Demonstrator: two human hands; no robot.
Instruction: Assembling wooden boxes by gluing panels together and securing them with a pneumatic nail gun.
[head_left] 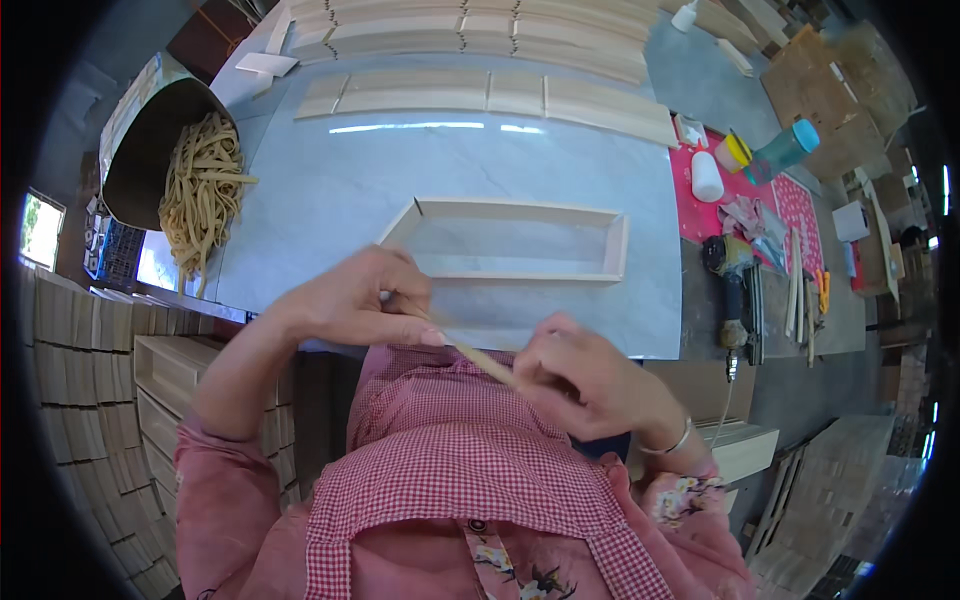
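Between my two hands a flat tan rubber band (484, 362) is pulled taut in front of the table edge. My left hand (365, 300) pinches one end between thumb and fingers. The other end is in the closed fingers of my right hand (575, 375), slightly blurred. Just beyond them a thin pale wooden frame (530, 277) lies on the table, long and narrow, its left side slanting. My left hand covers the frame's near left corner. At the left, a tipped container (140, 165) spills a heap of similar bands (207, 180).
On the pale marbled table (330, 170) lies a row of grooved wooden slats (420, 92), with more stacked behind. At the right are a white bottle (706, 178), a teal bottle (785, 152) and an air tool (733, 290) with a hose. Wooden boxes (165, 375) are stacked lower left.
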